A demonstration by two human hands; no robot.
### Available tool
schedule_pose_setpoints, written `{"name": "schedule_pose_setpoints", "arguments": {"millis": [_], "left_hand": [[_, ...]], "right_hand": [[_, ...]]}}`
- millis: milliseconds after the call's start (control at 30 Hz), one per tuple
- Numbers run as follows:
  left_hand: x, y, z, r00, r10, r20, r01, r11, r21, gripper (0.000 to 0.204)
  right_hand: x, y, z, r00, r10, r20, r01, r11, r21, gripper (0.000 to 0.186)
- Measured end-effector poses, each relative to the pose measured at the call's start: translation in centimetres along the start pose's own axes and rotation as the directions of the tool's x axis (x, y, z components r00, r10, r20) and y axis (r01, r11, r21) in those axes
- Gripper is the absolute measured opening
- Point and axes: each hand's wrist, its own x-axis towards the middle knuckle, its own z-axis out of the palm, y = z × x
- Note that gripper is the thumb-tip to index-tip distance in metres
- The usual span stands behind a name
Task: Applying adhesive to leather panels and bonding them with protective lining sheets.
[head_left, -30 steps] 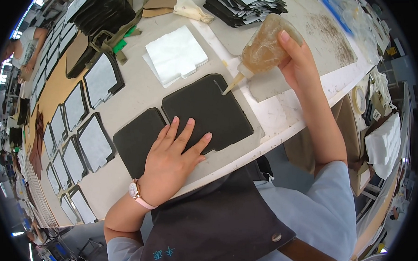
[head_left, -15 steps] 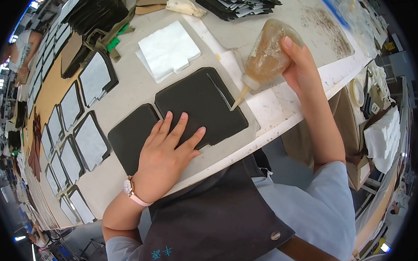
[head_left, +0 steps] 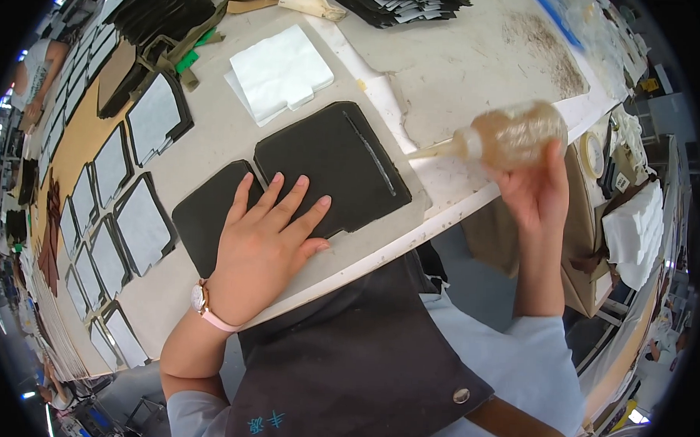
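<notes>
My left hand (head_left: pixel 256 254) lies with fingers spread across two dark flat panels, a larger one (head_left: pixel 314 140) and a smaller one (head_left: pixel 196 221), on the pale work board. A pale line of glue (head_left: pixel 368 151) runs along the larger panel's right side. My right hand (head_left: pixel 532 194) grips a translucent squeeze bottle (head_left: pixel 515 132) of amber liquid, tipped on its side, its nozzle pointing left just beyond that panel's right edge. Folded white sheets (head_left: pixel 278 69) lie just behind the larger panel.
Several dark-edged pale pieces (head_left: pixel 138 219) lie at left. Dark stacks (head_left: pixel 157 11) and layered pieces (head_left: pixel 400 4) sit at the back. The table's front edge (head_left: pixel 395 247) runs diagonally; tape (head_left: pixel 591 154) and white material (head_left: pixel 635 236) are at right. A person (head_left: pixel 35 76) is at far left.
The glue line has grown longer toward the front. My right hand has moved lower and right, turning the bottle sideways and away from the panel. My left hand stays spread on the panels.
</notes>
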Motion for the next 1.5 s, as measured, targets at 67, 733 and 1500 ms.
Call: {"name": "schedule_pose_setpoints", "arguments": {"millis": [67, 733, 1500], "left_hand": [[0.0, 0.0, 0.2, 1.000, -0.006, -0.014, 0.006, 1.000, 0.008, 0.045], [-0.5, -0.3, 0.1, 1.000, -0.014, -0.021, 0.014, 1.000, -0.011, 0.039], [-2.3, -2.7, -0.7, 0.995, -0.090, -0.042, 0.089, 0.996, -0.032, 0.028]], "right_hand": [[-3.8, 1.1, -0.1, 0.996, -0.063, -0.060, 0.051, 0.983, -0.179, 0.065], [-9.0, 6.7, 3.8, 0.922, -0.347, -0.174, 0.239, 0.861, -0.450, 0.088], [-4.1, 4.9, 4.3, 0.975, -0.198, -0.100, 0.173, 0.960, -0.222, 0.072]]}}
